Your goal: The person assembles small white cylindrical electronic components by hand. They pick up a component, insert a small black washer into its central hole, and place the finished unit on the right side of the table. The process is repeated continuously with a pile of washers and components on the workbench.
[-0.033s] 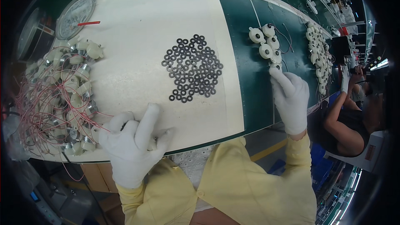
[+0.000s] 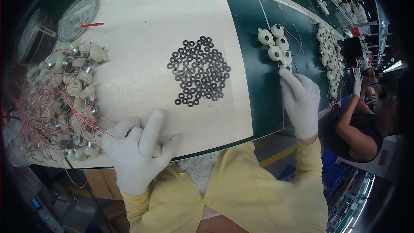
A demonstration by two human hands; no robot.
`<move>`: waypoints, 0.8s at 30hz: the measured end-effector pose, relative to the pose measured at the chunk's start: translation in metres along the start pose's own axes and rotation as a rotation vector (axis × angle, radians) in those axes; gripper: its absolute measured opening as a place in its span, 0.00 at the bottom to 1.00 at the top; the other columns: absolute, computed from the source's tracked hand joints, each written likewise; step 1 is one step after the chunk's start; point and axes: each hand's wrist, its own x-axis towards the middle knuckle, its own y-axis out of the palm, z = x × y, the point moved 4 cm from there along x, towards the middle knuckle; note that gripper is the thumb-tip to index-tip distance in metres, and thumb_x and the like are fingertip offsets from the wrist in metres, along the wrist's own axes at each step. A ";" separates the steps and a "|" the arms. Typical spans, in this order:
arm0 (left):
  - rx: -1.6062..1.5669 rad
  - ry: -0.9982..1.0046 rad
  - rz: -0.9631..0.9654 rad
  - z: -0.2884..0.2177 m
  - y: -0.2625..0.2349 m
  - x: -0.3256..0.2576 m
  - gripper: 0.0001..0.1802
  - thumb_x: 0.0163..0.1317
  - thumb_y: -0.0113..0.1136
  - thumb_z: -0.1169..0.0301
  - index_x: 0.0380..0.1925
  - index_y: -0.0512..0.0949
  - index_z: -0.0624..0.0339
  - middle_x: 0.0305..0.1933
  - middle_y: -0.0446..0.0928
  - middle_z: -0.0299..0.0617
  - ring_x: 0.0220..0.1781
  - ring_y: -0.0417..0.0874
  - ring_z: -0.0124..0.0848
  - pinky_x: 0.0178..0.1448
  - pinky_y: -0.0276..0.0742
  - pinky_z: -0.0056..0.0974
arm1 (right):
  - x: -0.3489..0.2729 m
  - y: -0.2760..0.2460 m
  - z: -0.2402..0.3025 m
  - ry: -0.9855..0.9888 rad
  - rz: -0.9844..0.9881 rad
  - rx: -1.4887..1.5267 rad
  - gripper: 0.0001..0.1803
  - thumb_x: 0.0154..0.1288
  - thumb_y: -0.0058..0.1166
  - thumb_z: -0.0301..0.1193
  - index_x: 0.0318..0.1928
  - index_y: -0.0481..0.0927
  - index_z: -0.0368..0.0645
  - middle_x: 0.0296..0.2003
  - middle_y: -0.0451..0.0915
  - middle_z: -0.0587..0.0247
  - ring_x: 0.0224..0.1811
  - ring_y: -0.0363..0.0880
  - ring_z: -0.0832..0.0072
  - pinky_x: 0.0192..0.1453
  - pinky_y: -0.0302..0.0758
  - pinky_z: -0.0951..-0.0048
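Observation:
My left hand [image 2: 140,155], in a white glove, is at the table's near edge beside a heap of wired motors [image 2: 73,86]. Its index finger and thumb stretch out, while the other fingers curl. A small cream motor [image 2: 158,148] shows between thumb and fingers, mostly hidden by the glove; a dark bit peeks out between the curled fingers. On the green strip, my gloved right hand [image 2: 302,99] has its fingertips closed at the nearest motor [image 2: 285,67] of a small cluster of cream motors [image 2: 275,52] with black centres. Those fingertips partly cover that motor.
Many black rings [image 2: 198,71] lie flat on the white board [image 2: 138,39]. A round clear lid [image 2: 78,17] with a red stick [image 2: 92,24] is at the far left. More cream motors [image 2: 330,60] line the right side, where a co-worker's arm [image 2: 351,112] shows.

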 end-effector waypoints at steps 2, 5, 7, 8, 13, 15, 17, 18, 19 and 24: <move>-0.023 0.032 -0.047 0.002 -0.003 -0.005 0.34 0.46 0.77 0.55 0.55 0.86 0.58 0.27 0.74 0.31 0.38 0.80 0.34 0.42 0.65 0.46 | 0.002 0.002 -0.003 0.033 0.012 0.043 0.23 0.62 0.70 0.24 0.57 0.86 0.54 0.43 0.84 0.63 0.42 0.83 0.63 0.48 0.75 0.61; -0.093 0.048 -0.081 0.007 -0.007 -0.014 0.37 0.48 0.74 0.51 0.56 0.85 0.63 0.27 0.76 0.32 0.35 0.79 0.35 0.42 0.64 0.45 | 0.003 0.003 -0.011 0.131 0.071 0.229 0.24 0.64 0.67 0.22 0.61 0.84 0.48 0.49 0.86 0.58 0.45 0.85 0.62 0.51 0.77 0.64; -0.134 0.056 -0.121 0.009 -0.009 -0.016 0.39 0.49 0.72 0.48 0.56 0.84 0.65 0.27 0.77 0.33 0.33 0.79 0.36 0.42 0.64 0.46 | 0.004 0.001 -0.022 0.267 0.104 0.489 0.25 0.66 0.65 0.21 0.64 0.83 0.44 0.52 0.86 0.54 0.46 0.86 0.63 0.52 0.78 0.67; -0.157 0.053 -0.141 0.011 -0.008 -0.018 0.40 0.50 0.71 0.46 0.57 0.84 0.66 0.28 0.78 0.34 0.33 0.79 0.37 0.41 0.64 0.46 | -0.002 -0.004 -0.032 0.348 0.144 0.485 0.26 0.70 0.61 0.19 0.68 0.80 0.40 0.57 0.86 0.54 0.49 0.87 0.70 0.55 0.78 0.72; -0.264 0.046 -0.209 0.016 -0.010 -0.024 0.44 0.60 0.63 0.38 0.59 0.82 0.70 0.30 0.80 0.39 0.30 0.78 0.39 0.39 0.64 0.47 | -0.033 -0.059 -0.097 0.663 -0.282 0.352 0.21 0.83 0.50 0.30 0.69 0.77 0.33 0.62 0.84 0.57 0.57 0.85 0.71 0.62 0.78 0.72; -0.289 0.027 -0.185 0.016 -0.014 -0.025 0.45 0.64 0.59 0.37 0.59 0.82 0.72 0.30 0.80 0.41 0.30 0.77 0.39 0.38 0.64 0.47 | -0.059 -0.090 -0.115 0.566 -0.465 0.088 0.21 0.84 0.45 0.29 0.67 0.77 0.30 0.66 0.80 0.53 0.62 0.83 0.69 0.61 0.79 0.73; -0.341 0.037 -0.216 0.013 -0.013 -0.015 0.46 0.66 0.57 0.36 0.60 0.80 0.75 0.30 0.81 0.42 0.28 0.76 0.39 0.37 0.64 0.45 | -0.078 -0.118 -0.093 0.407 -0.538 -0.296 0.18 0.84 0.41 0.26 0.62 0.77 0.26 0.67 0.78 0.49 0.62 0.83 0.69 0.55 0.81 0.76; -0.345 0.023 -0.233 0.011 -0.014 -0.015 0.47 0.67 0.55 0.36 0.61 0.80 0.76 0.30 0.81 0.43 0.27 0.76 0.39 0.36 0.64 0.45 | -0.075 -0.103 -0.064 0.302 -0.664 -0.096 0.19 0.83 0.44 0.27 0.63 0.75 0.25 0.63 0.79 0.45 0.57 0.84 0.66 0.51 0.82 0.72; -0.377 -0.002 -0.254 0.007 -0.017 -0.011 0.47 0.68 0.55 0.35 0.61 0.79 0.76 0.29 0.80 0.43 0.25 0.75 0.39 0.33 0.63 0.45 | -0.071 -0.090 -0.034 0.176 -0.772 0.100 0.20 0.82 0.46 0.28 0.63 0.74 0.23 0.60 0.80 0.40 0.53 0.85 0.62 0.47 0.83 0.69; -0.552 0.054 -0.342 -0.019 -0.008 0.028 0.48 0.67 0.58 0.38 0.66 0.75 0.77 0.26 0.79 0.40 0.18 0.74 0.38 0.24 0.65 0.43 | 0.032 -0.027 0.162 -0.359 -0.074 0.868 0.12 0.58 0.68 0.32 0.39 0.78 0.45 0.43 0.84 0.52 0.32 0.79 0.70 0.29 0.63 0.72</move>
